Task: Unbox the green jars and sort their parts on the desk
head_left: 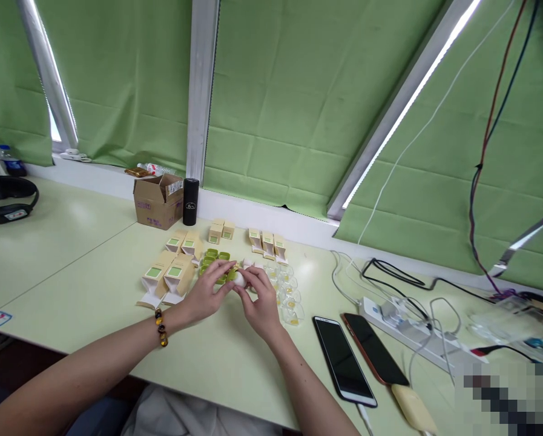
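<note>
My left hand and my right hand meet above the table, fingers closed in pinches. Between them is a small white rounded piece, pinched by my right fingers. A small green cup-like piece sits against it at my left fingertips. Whether the two pieces are joined I cannot tell. Just behind my left hand stand several green cups, partly hidden by it. To the right of my right hand are several clear plastic cups with yellowish bits inside. More white pieces show behind my fingers.
Small open cartons stand left of my hands, with other cartons farther back. A cardboard box and black tumbler are by the wall. Two phones and a power strip with cables lie at right.
</note>
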Motion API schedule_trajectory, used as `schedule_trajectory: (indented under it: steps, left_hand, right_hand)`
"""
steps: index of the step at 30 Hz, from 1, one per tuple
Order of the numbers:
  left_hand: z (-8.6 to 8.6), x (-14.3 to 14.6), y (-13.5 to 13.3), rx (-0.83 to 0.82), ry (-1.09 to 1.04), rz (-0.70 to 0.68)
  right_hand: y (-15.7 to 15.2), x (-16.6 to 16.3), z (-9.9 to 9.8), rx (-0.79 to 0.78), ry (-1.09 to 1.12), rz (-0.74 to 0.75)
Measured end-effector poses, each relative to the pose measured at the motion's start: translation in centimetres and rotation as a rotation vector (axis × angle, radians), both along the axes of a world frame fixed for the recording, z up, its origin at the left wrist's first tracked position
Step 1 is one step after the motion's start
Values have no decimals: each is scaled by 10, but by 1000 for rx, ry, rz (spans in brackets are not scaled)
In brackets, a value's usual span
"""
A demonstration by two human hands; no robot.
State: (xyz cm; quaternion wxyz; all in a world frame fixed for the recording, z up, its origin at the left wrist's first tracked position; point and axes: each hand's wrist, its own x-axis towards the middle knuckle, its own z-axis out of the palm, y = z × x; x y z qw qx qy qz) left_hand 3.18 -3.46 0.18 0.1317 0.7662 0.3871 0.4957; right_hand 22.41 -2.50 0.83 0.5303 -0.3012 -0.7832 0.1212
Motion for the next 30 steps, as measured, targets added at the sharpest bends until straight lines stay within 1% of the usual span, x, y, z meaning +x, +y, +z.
schedule_trajectory:
  steps: [2, 4, 9, 15, 19, 23, 28, 30]
  left_hand:
    - [2, 0, -3, 45, 54, 55]
    - [4, 1, -5, 95, 105, 78]
    - [8, 3, -7, 185, 161, 103]
    - [10, 5, -5, 211, 209, 142]
    - [4, 6, -1, 249, 236, 188]
    - [0, 6, 2, 260, 256, 202]
    - [1, 8, 1, 209, 221, 196]
    - [4, 7, 0, 169, 188, 166]
  right_hand:
    - [0, 0, -3, 90, -78, -37]
    - [0, 0, -6, 167, -151, -69]
    - [-2, -2, -7, 257, -239, -134]
    - [-2, -8, -7, 292, -342, -204]
    - [-4, -14, -6, 341, -346, -255]
    - [-6, -18, -4, 358, -359, -299]
    - [-7, -19, -5, 350, -351, -314]
    - [-6, -17, -7, 315, -320, -286]
